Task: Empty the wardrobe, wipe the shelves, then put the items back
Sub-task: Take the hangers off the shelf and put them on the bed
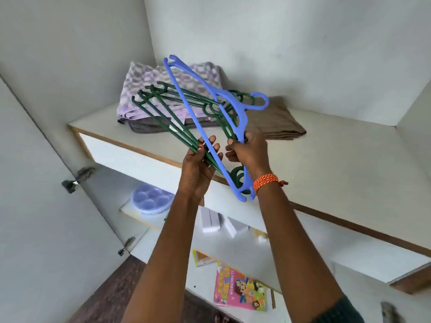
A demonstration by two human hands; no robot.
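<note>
Held up in front of the top shelf of the open wardrobe: a bundle of hangers, one blue hanger over several green hangers, all fanned apart at the far ends. Left hand wrapped round the lower bars, fingers curled over green plastic; right hand pinching the blue one and the green ones behind it near the neck, an orange wristband just below. Behind the bundle, on that shelf, a folded lilac blanket stacked on a grey cloth, a brown cloth just beside it. On lower shelves, a round lidded tray, white boxes and a pink workbook. Seemingly the putting-back stage, hangers headed for the bare stretch of shelf. Best done by squaring the hooks together first, closing the fan so nothing snagged the blanket, then laying the bundle flat, well back from the edge, clear of the folded cloths.
</note>
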